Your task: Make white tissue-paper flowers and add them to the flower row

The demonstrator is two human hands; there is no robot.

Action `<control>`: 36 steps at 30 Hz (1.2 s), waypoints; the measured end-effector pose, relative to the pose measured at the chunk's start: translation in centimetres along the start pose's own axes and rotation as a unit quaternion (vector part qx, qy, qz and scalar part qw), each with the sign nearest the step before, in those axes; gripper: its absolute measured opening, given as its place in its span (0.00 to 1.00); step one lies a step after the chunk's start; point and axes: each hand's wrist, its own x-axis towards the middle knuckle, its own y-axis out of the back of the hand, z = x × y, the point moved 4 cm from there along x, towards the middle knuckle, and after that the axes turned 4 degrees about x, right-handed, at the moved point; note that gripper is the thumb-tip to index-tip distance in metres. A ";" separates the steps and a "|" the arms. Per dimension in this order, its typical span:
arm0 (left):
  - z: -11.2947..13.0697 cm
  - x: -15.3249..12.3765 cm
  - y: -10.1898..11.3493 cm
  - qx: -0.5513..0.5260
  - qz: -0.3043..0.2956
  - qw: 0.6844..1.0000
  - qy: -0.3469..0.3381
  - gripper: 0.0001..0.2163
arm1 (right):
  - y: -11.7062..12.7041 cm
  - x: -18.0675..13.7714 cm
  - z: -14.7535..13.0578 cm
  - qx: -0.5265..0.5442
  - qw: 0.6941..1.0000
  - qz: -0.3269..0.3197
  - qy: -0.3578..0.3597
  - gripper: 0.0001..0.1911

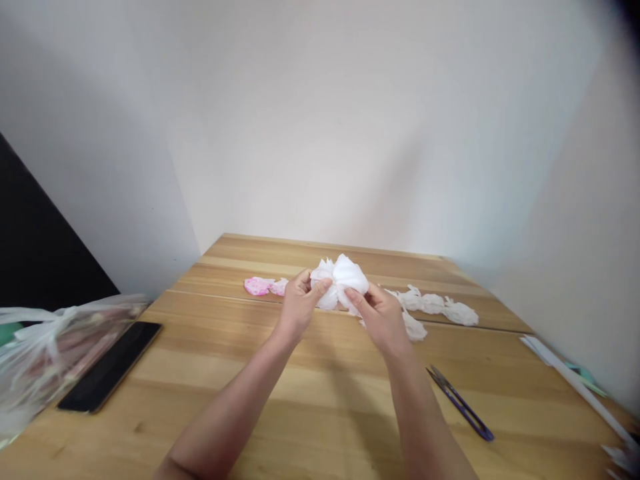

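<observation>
Both hands hold a crumpled white tissue-paper puff [343, 275] above the wooden table [320, 400]. My left hand [299, 303] pinches its left side with thumb and fingers closed on the paper. My right hand [377, 313] grips its lower right side, fingers also closed on it. Behind the right hand several more white crumpled tissue pieces [435, 305] lie in a row on the table. A pink tissue piece [259, 286] lies to the left of the hands.
A dark phone [110, 365] lies face up at the left, beside a clear plastic bag [40, 360] at the table's left edge. Purple-handled snips [463, 403] lie at the right. White and pale green paper strips [575, 380] rest along the right edge. Walls enclose the table's far corner.
</observation>
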 end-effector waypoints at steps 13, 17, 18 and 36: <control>1.1 -0.1 0.4 0.163 0.001 0.983 -0.090 0.10 | 0.8 0.2 0.9 0.123 0.992 0.037 0.008 0.25; 0.9 -0.1 0.6 0.183 0.018 0.979 -0.094 0.11 | 0.9 0.2 -0.3 0.081 0.996 0.037 -0.005 0.19; 0.9 -0.2 0.6 0.184 0.025 0.978 -0.094 0.10 | 0.8 0.2 -0.5 0.077 0.996 0.037 -0.009 0.18; 2.1 -1.7 -0.8 0.314 -0.047 0.939 -0.135 0.06 | 0.6 -0.4 -1.3 -0.003 0.999 0.038 0.012 0.15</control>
